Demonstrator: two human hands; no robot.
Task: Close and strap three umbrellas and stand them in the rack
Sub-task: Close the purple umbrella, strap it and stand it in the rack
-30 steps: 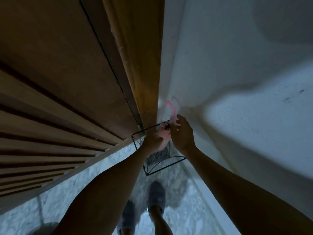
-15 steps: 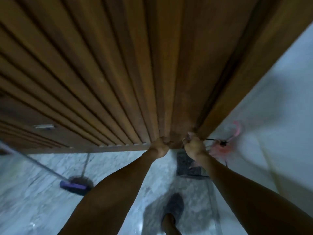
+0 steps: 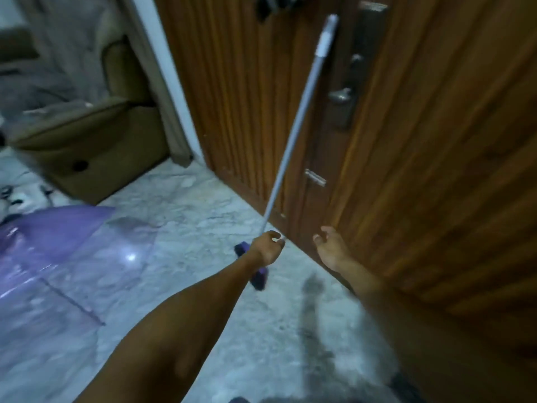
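Note:
An open, see-through purple umbrella (image 3: 49, 251) lies on the marble floor at the left, its canopy spread wide. My left hand (image 3: 266, 247) hangs mid-frame with loosely curled fingers and holds nothing. It sits in front of a broom's pole. My right hand (image 3: 329, 250) is beside it near the foot of the wooden door, fingers apart and empty. Neither the rack nor the pink umbrella is in view.
A broom with a grey pole (image 3: 293, 126) and purple head (image 3: 257, 276) leans against the wooden door (image 3: 421, 141). A brown sofa (image 3: 96, 135) stands at the back left, with white shoes (image 3: 23, 199) on the floor beside it. Everything is motion-blurred.
The view has swung left, away from the corner with the wire rack and the pink umbrella. Both hands have come off that umbrella and are empty. The purple umbrella has come into view.

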